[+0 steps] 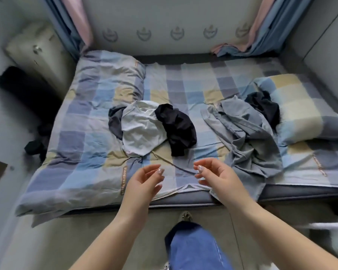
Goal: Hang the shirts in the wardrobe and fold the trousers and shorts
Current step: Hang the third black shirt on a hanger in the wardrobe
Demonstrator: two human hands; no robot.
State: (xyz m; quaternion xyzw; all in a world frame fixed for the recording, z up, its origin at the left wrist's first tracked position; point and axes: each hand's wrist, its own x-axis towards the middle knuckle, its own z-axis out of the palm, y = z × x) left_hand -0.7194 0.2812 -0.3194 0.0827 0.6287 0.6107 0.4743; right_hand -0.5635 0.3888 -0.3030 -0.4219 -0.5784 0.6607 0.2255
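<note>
Looking down, I see my blue-trousered leg (pixel 193 248) nearest on the floor, and both bare forearms reaching out over the near edge of the bed (pixel 300 192). My left hand (pixel 144 180) and right hand (pixel 213 174) hover just above the checked sheet (pixel 82 145), palms turned toward each other, fingers loosely curled and holding nothing. Just beyond them, mid-bed, lies a crumpled heap: a white garment (pixel 142 129) in the middle, a dark grey one (pixel 115 123) tucked under its left side, and a black garment (pixel 179 127) touching its right edge. To the right, a grey-blue garment (pixel 248 133) sprawls toward the near edge, with another black piece (pixel 263 106) at its far end against the right pillow (pixel 300 106). Which are shirts or trousers I cannot tell. A second pillow (pixel 113 73) sits far left, curtains (pixel 265 26) beyond.
</note>
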